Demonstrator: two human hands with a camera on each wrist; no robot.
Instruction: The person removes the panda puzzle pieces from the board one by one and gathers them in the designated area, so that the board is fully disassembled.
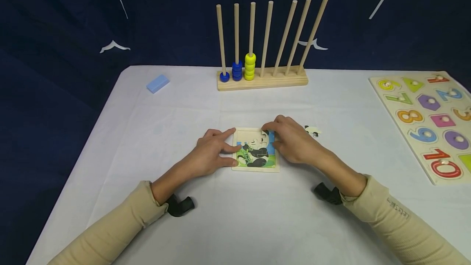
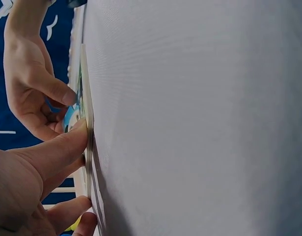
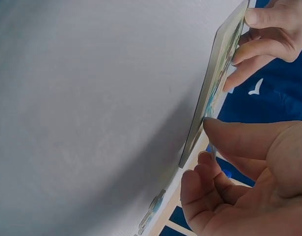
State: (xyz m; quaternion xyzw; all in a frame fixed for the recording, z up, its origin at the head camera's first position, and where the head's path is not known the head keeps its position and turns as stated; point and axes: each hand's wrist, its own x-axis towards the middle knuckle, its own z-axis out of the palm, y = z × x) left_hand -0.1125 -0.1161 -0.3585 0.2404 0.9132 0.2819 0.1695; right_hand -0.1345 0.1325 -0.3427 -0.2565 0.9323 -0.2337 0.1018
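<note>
A small wooden panda jigsaw board [image 1: 256, 169] lies on the white table, partly filled with pieces. Bare wood shows in its upper left. My left hand [image 1: 209, 154] rests along the board's left side, its fingers spread and the thumb on the lower left corner. At the upper right corner, my right hand [image 1: 294, 140] pinches a thin puzzle piece [image 3: 212, 149] between thumb and fingers, one edge tilted up from the board. Fingers partly hide this piece. A loose panda puzzle piece [image 1: 312, 131] lies on the table just beyond the right hand.
Behind stands a wooden bead rack [image 1: 263, 83] with upright pegs and blue and yellow beads. A blue block [image 1: 158, 84] lies at the back left. To the right is a number and shape board [image 1: 419, 150]. Black straps [image 1: 180, 207] hang under both wrists.
</note>
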